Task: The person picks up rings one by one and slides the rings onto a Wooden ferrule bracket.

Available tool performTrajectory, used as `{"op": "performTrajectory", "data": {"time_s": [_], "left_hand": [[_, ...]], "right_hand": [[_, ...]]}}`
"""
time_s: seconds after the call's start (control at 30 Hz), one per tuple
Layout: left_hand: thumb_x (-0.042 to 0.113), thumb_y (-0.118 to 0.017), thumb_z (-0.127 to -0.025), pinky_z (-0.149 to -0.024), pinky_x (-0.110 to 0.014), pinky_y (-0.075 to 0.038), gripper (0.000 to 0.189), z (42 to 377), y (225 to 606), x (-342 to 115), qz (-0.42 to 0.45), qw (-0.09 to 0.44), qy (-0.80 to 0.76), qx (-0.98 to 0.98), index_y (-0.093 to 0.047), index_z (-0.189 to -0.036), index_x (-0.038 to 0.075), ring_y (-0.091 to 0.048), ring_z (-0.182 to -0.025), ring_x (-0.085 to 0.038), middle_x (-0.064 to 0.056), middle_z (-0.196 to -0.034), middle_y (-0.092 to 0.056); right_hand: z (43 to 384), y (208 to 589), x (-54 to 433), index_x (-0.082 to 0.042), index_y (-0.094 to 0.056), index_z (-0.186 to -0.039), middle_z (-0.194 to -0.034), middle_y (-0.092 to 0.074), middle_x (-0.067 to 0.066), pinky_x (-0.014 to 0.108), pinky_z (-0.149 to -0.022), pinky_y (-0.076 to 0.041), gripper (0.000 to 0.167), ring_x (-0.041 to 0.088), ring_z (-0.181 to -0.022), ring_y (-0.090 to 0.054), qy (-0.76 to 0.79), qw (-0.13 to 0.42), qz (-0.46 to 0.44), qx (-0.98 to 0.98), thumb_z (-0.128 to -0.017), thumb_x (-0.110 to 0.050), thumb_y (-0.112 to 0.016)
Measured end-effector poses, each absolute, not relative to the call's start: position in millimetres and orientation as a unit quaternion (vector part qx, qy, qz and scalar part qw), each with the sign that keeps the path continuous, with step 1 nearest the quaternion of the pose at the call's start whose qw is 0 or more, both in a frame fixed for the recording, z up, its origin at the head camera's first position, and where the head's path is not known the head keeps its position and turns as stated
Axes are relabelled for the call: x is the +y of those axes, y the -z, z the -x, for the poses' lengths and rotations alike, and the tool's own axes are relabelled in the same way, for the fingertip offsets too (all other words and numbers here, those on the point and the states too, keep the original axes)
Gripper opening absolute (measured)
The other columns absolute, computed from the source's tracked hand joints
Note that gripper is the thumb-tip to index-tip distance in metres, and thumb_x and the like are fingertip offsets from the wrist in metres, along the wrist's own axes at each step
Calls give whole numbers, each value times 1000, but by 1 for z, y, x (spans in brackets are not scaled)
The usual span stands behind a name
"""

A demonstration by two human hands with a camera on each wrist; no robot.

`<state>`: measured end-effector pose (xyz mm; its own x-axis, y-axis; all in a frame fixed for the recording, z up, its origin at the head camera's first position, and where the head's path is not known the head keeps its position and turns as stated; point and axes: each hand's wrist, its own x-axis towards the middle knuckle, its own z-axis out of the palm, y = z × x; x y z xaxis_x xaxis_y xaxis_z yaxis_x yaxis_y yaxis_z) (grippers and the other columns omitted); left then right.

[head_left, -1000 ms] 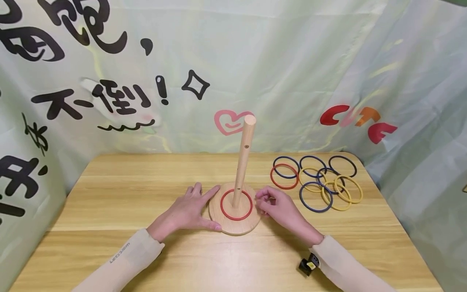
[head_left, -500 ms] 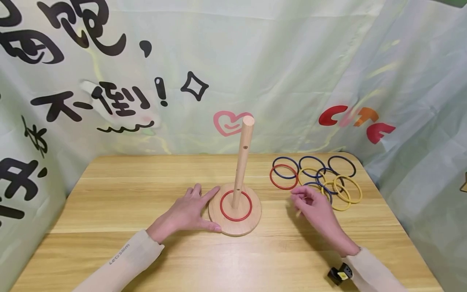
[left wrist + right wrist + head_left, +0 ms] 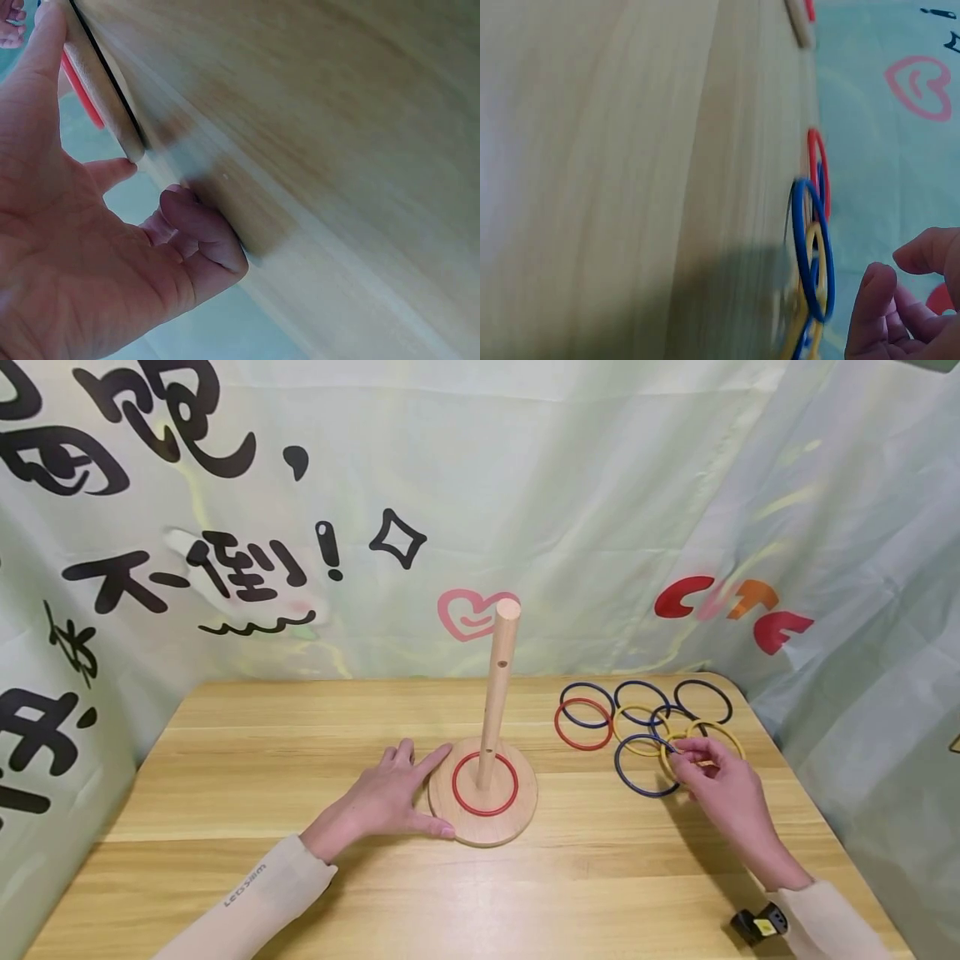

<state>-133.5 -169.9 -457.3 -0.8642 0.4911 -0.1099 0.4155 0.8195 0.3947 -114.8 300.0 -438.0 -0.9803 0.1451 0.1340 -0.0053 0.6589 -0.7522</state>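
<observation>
A round wooden base (image 3: 525, 795) carries an upright wooden post (image 3: 497, 710). One red ring (image 3: 485, 814) lies on the base around the post. My left hand (image 3: 378, 797) touches the base's left edge, index finger and thumb spread along it; in the left wrist view the other fingers bend against the tabletop. On the right, my right hand (image 3: 723, 789) hovers over the loose rings, fingertips overlapping a blue ring (image 3: 617, 768) and a yellow ring (image 3: 743, 752) in the head view. The right wrist view shows a gap between my thumb and fingers (image 3: 874, 300), with no ring between them.
Another red ring (image 3: 584, 749) overlaps a blue one at the back right of the table (image 3: 300, 718). Several blue and yellow rings lie overlapped beside it, and a dark blue ring (image 3: 730, 702) sits near the corner. A printed curtain (image 3: 570, 510) hangs behind.
My right hand has moved from beside the base rightward to the loose rings. The left hand has stayed at the base, and the red ring around the post has not moved.
</observation>
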Motion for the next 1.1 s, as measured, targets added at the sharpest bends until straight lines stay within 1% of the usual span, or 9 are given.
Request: {"op": "performTrajectory", "data": {"time_s": [0.1, 0.17, 0.3, 0.43, 0.57, 0.73, 0.87, 0.97, 1.1], "left_hand": [[81, -88, -72, -61, -36, -46, 128, 133, 457, -170, -240, 102, -183, 948, -36, -173, 20, -45, -95, -27, -11, -113, -43], [80, -88, -72, -61, -36, -46, 128, 133, 457, -170, -240, 102, -184, 948, -37, -173, 20, -45, -95, -27, -11, -112, -43], [81, -88, -72, -60, -36, -46, 128, 133, 457, -170, -241, 100, -184, 948, -37, -173, 20, -44, -95, -26, -11, -111, -43], [81, -87, -72, -60, -35, -46, 128, 133, 457, -170, -242, 98, -185, 947, -37, -173, 20, -44, -94, -26, -10, -111, -43], [80, -88, -72, -60, -35, -45, 128, 134, 457, -170, -243, 97, -186, 947, -37, -173, 20, -44, -93, -25, -10, -111, -43], [81, -87, -72, -60, -35, -45, 128, 133, 457, -170, -242, 97, -186, 947, -37, -173, 20, -44, -93, -25, -10, -111, -43], [81, -87, -72, -61, -36, -45, 128, 133, 457, -170, -240, 98, -186, 948, -37, -173, 21, -44, -93, -26, -10, -111, -43], [81, -87, -72, -61, -36, -45, 128, 133, 457, -170, -238, 100, -187, 948, -37, -173, 21, -44, -94, -26, -11, -111, -43], [80, -88, -72, -61, -37, -45, 128, 133, 457, -171, -238, 101, -188, 948, -37, -173, 21, -44, -94, -26, -10, -111, -43]], "right_hand": [[115, 438, 307, 0, -70, -129, -109, -71, 14, 24, -60, -51, 36, 8, -81, -62, -359, 108, 40, -926, -106, -27, -74], [116, 438, 311, -1, -70, -129, -108, -72, 14, 24, -59, -48, 36, 10, -82, -61, -333, 111, 40, -935, -106, -29, -74], [117, 439, 315, -1, -70, -129, -107, -74, 15, 27, -58, -47, 35, 17, -82, -65, -310, 105, 35, -944, -105, -25, -74], [119, 442, 318, 4, -69, -129, -104, -77, 19, 29, -57, -47, 34, 19, -73, -71, -305, 81, 27, -948, -104, -20, -75], [122, 445, 320, 6, -68, -127, -101, -78, 21, 29, -55, -47, 33, 18, -67, -72, -305, 64, 21, -950, -105, -17, -74], [126, 448, 321, 4, -71, -123, -93, -78, 13, 30, -56, -45, 29, 17, -67, -71, -290, 68, 16, -955, -102, -15, -76], [131, 449, 321, 4, -72, -122, -86, -75, 5, 31, -57, -42, 31, 16, -68, -67, -278, 67, 12, -958, -100, -17, -78], [133, 450, 321, 4, -73, -120, -84, -74, 3, 31, -56, -41, 30, 16, -68, -62, -272, 74, 6, -959, -99, -16, -79], [133, 451, 320, 1, -74, -116, -83, -71, 2, 30, -54, -41, 22, 17, -68, -58, -270, 96, -1, -958, -98, -12, -78]]}}
